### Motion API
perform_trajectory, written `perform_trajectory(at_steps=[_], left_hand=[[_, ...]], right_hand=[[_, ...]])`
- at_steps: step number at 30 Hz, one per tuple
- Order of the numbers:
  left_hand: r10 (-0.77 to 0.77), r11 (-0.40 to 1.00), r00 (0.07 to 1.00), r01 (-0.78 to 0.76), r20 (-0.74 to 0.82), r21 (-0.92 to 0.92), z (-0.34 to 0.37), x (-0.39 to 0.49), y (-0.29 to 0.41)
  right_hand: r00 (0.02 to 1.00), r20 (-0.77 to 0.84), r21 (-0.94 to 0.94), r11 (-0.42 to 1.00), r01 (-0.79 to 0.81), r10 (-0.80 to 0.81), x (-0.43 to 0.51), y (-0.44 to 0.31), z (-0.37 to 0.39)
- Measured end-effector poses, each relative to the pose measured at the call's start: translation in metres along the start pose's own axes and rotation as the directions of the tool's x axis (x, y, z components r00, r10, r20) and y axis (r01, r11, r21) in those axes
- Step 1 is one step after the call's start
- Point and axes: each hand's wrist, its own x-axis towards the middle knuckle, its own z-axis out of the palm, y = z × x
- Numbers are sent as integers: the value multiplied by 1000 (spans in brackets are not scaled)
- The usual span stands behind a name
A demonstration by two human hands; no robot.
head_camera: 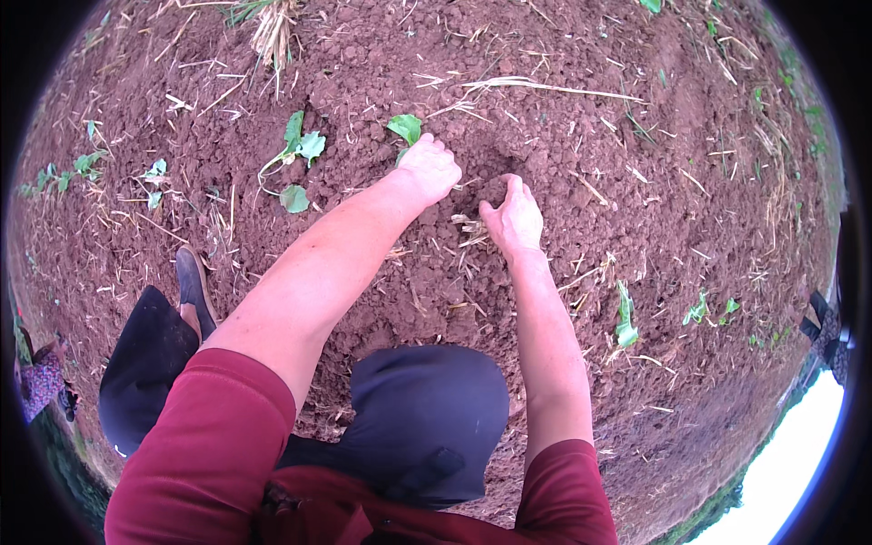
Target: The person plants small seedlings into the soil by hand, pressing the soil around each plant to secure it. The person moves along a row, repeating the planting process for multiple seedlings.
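My left hand [430, 169] is closed low over the reddish-brown soil [381, 272], its knuckles towards me. Green leaves of a seedling [406, 127] show just beyond its fingers; whether the hand grips the stem is hidden. My right hand [514, 211] rests at the soil to the right, its thumb and fingers apart, beside a shallow dark hollow. I see nothing held in it. Bits of dry straw [471, 230] lie between the hands. To the left, a limp seedling [297, 146] with several leaves lies on the ground.
Small plants stand at the left [155, 170] and right [625, 317]. A tuft of dry stalks [274, 34] lies at the upper left, long straw [531, 83] beyond my hands. My shoe [194, 279] is at the left. Parts of other people show at both far edges.
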Motion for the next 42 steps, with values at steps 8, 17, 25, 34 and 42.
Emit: perform_trajectory(at_steps=[8, 17, 25, 34, 42], left_hand=[[27, 972, 991, -56, 132, 227, 0, 20, 9], [228, 962, 971, -215, -66, 167, 4, 14, -17], [127, 983, 981, -105, -146, 150, -34, -40, -81], [-539, 835, 835, 513, -111, -200, 14, -217, -163], [-686, 686, 726, 625, -47, -372, 89, -265, -196]], right_hand=[[994, 15, 20, 994, 108, -108, 21, 0, 27], [986, 39, -76, 984, 162, -159, 39, 3, 47], [994, 104, -208, 977, 45, -24, 62, -5, 59], [987, -124, -65, 993, 96, -104, 39, -7, 43], [938, 77, 66, 940, 334, -339, -10, -83, 24]])
